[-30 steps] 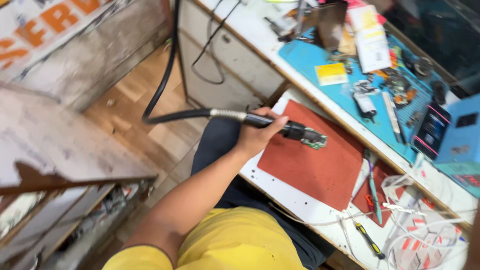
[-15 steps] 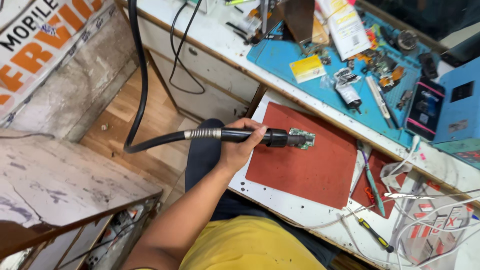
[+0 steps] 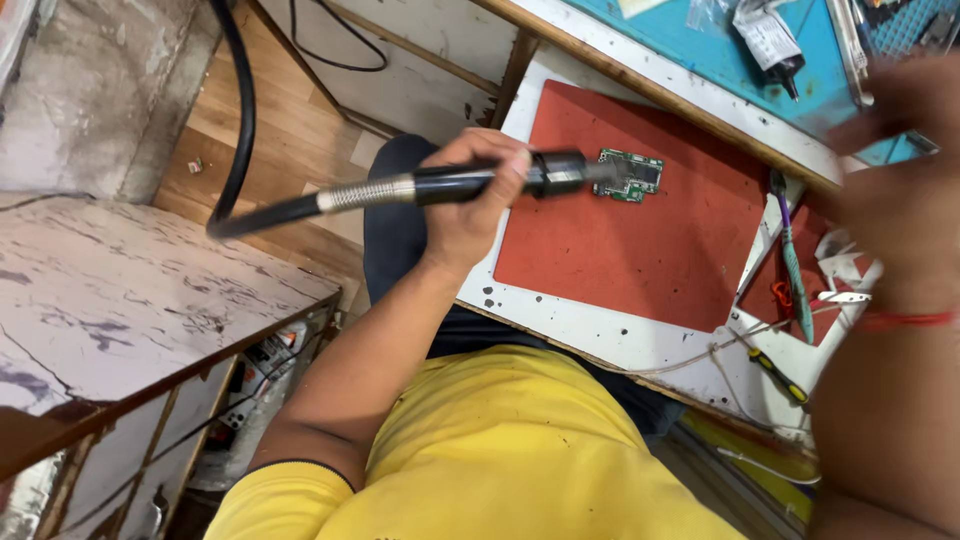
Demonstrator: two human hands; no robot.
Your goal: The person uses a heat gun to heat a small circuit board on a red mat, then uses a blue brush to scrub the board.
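My left hand [image 3: 470, 200] is clenched around the black handle of a hot-air wand [image 3: 470, 183], fingers wrapped over the top, thumb underneath. The wand lies almost level, its dark nozzle pointing right and ending just at the left edge of a small green circuit board [image 3: 632, 175]; I cannot tell whether the tip touches the board. Behind my fist a ribbed metal collar joins the handle to a thick black hose [image 3: 240, 120] that curves up and away over the wooden floor.

My right hand [image 3: 905, 190] is raised close to the camera at the right edge, blurred, above the far side of the bench. I cannot tell whether it is closed or loose, or whether it grips anything. A red thread [image 3: 905, 320] circles that wrist.

The board lies flat on a red mat [image 3: 640, 240], near its upper middle. The mat rests on a white, speckled work surface [image 3: 560, 315]. To the right of the mat lie a pair of tweezers with a green grip [image 3: 795, 270] and, nearer me, a small yellow-handled screwdriver [image 3: 778, 375]. Beyond the mat sits a blue mat [image 3: 740, 75] strewn with small parts. My yellow shirt [image 3: 520, 450] fills the bottom.
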